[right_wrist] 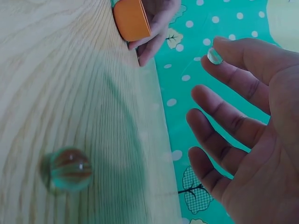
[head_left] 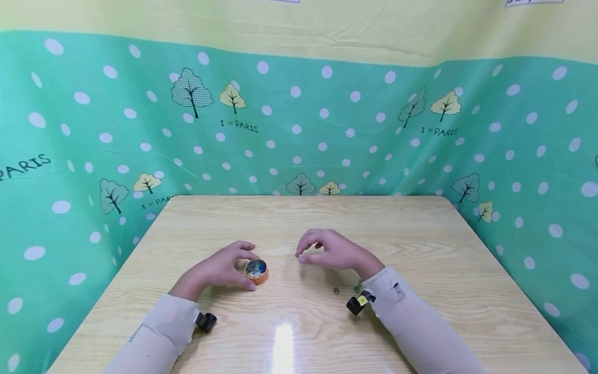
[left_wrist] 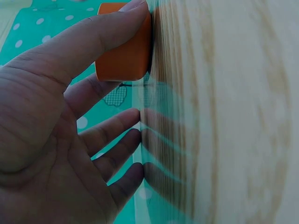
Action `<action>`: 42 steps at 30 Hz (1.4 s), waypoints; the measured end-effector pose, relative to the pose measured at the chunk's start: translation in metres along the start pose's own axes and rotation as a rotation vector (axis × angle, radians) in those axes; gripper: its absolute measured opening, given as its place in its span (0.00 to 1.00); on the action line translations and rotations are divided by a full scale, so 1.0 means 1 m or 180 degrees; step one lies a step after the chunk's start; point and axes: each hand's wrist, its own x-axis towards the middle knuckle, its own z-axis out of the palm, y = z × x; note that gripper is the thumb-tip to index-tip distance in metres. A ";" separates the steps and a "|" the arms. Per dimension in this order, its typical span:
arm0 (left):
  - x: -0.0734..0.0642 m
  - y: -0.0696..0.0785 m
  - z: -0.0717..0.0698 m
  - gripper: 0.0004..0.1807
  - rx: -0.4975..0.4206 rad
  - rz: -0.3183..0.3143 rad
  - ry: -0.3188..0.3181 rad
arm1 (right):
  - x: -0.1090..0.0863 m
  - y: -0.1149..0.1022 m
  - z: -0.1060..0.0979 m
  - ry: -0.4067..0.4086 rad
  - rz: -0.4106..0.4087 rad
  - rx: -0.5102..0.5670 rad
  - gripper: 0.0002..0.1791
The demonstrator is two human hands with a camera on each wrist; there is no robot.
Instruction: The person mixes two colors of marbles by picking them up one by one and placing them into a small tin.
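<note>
My left hand (head_left: 226,267) grips a small round orange container (head_left: 263,278) between thumb and forefinger; it stands upright on the wooden table. Inside its open top lie several glass marbles (head_left: 256,268), one of them blue. In the left wrist view the thumb lies along the orange wall, and the other fingers are spread with their tips at the tabletop. To the right of the container, my right hand (head_left: 330,250) pinches a clear glass marble (right_wrist: 214,56) between thumb and forefinger, raised over the table. Its remaining fingers are apart and loosely bent.
A loose glass marble (head_left: 336,291) lies on the table (head_left: 299,218) below my right hand. Close to the right wrist camera (head_left: 356,305) are greenish marbles (head_left: 357,286), partly hidden by the sleeve. A green dotted curtain (head_left: 299,114) hangs around the back and sides.
</note>
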 end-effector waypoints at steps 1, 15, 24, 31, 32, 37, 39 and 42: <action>0.000 0.000 0.000 0.29 0.0004 -0.0002 -0.0006 | 0.001 -0.001 0.000 0.0008 -0.0005 -0.0010 0.09; 0.002 0.000 -0.003 0.31 0.0004 -0.0025 0.0008 | 0.023 -0.015 0.011 0.0001 -0.0189 0.0019 0.10; 0.003 -0.001 -0.004 0.31 0.0068 -0.0023 -0.0004 | 0.038 -0.026 0.023 0.0032 -0.0202 -0.0123 0.08; 0.003 0.000 -0.002 0.31 0.0007 -0.0106 -0.0029 | 0.045 -0.031 0.028 0.0121 -0.0258 -0.0246 0.05; 0.003 0.000 -0.002 0.32 0.0013 -0.0097 -0.0033 | 0.046 -0.032 0.029 0.0131 -0.0257 -0.0251 0.05; 0.003 0.000 -0.002 0.32 0.0028 -0.0087 -0.0039 | 0.050 -0.035 0.033 0.0173 -0.0214 -0.0222 0.04; 0.002 -0.001 -0.002 0.32 0.0027 -0.0092 -0.0028 | 0.052 -0.036 0.035 0.0195 -0.0213 -0.0215 0.04; 0.002 -0.002 -0.003 0.32 0.0056 -0.0028 -0.0021 | 0.054 -0.036 0.038 0.0229 -0.0233 -0.0274 0.03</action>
